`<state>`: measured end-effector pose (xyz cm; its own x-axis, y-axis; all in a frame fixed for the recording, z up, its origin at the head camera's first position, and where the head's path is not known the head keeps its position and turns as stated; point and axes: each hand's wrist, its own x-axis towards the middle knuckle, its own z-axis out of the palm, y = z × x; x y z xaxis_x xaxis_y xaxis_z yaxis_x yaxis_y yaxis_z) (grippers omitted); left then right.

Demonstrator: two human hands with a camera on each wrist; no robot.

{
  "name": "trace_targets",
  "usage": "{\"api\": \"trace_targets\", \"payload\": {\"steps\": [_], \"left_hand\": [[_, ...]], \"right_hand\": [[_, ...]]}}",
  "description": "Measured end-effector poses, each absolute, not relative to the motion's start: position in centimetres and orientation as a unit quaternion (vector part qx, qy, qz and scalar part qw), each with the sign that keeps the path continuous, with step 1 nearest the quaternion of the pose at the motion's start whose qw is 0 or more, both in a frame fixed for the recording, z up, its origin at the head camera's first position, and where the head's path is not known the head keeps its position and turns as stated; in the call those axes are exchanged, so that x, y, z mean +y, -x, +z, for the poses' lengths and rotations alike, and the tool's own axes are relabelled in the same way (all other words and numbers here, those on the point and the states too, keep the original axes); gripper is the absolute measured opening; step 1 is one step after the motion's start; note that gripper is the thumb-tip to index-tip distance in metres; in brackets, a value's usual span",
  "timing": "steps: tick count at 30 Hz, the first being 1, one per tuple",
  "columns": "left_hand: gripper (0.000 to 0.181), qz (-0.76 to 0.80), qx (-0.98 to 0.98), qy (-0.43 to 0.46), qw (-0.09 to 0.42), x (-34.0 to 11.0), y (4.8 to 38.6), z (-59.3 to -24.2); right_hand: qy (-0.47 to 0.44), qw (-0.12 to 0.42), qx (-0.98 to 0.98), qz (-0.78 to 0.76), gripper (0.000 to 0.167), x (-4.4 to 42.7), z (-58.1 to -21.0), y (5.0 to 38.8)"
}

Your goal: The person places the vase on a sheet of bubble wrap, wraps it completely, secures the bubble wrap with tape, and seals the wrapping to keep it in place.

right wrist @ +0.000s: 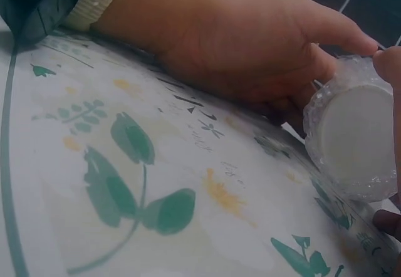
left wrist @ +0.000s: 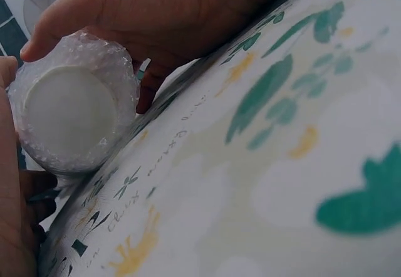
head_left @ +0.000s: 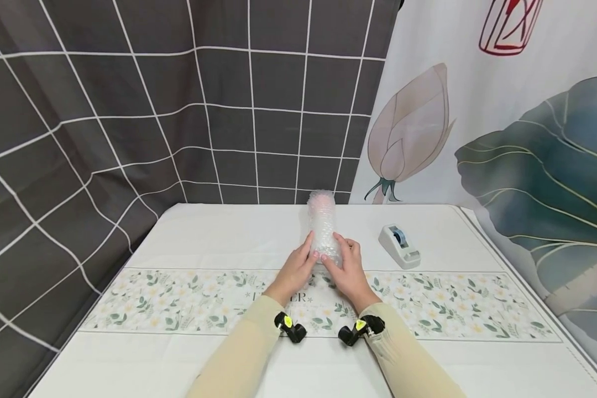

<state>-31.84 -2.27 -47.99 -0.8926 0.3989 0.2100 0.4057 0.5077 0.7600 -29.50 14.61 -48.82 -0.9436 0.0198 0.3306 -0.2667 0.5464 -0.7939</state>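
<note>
A bubble-wrapped cylinder [head_left: 322, 224] lies on the table, its far end showing pinkish through the wrap and its round white near end [left wrist: 70, 111] facing the wrist cameras. What is inside the wrap cannot be made out. My left hand [head_left: 294, 270] holds its near part from the left, thumb on top and fingers curved down the side. From the right, my right hand [head_left: 348, 271] grips it the same way, and the two thumbs come close together over the wrap. Parts of the fingers are hidden beneath the cylinder.
To the right of the hands stands a white tape dispenser [head_left: 399, 246] with a blue-centred roll. A floral printed band [head_left: 179, 301] crosses the white tablecloth [head_left: 219, 235]. Behind the table hang a dark grid curtain [head_left: 278, 132] and a pale flower-print curtain [head_left: 428, 33].
</note>
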Motion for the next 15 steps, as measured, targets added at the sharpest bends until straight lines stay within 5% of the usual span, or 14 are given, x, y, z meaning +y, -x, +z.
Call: {"api": "trace_targets", "payload": {"steps": [15], "left_hand": [[0.065,-0.452,-0.86,0.234,0.025,-1.96,31.57,-48.4]], "right_hand": [[-0.058,0.15,-0.859,0.486,0.074,14.96,-48.83,29.42]]}}
